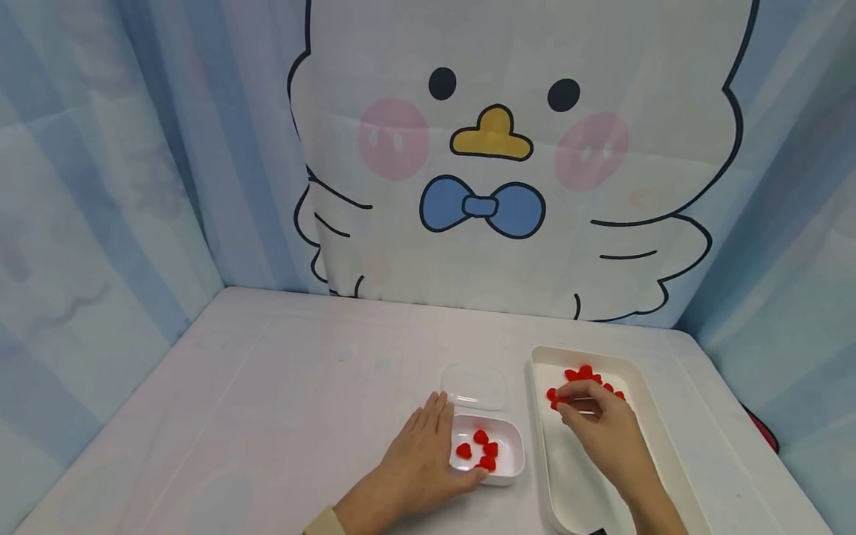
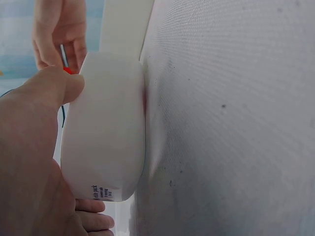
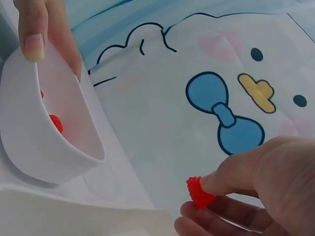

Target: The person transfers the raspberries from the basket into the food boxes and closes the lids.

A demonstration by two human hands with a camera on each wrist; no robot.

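Observation:
My left hand (image 1: pixel 417 459) rests along the left side of a small white plastic box (image 1: pixel 511 464). Its fingers lie straight, and the thumb (image 2: pixel 74 87) reaches over the near rim. Several raspberries (image 1: pixel 491 449) are inside the box. Over a long white tray (image 1: pixel 558 475), my right hand (image 1: pixel 605 427) pinches one bright red, bumpy raspberry (image 3: pixel 198 191) between thumb and fingertips. More raspberries (image 1: pixel 585 371) lie in the tray's far part, partly hidden behind that hand.
A clear plastic lid (image 1: pixel 475 385) lies on the pale tabletop (image 1: pixel 301 394) just behind the box. The tray stands to the box's right. Behind the table hangs a curtain (image 1: pixel 495 275) with a cartoon bird, with blue curtains at both sides.

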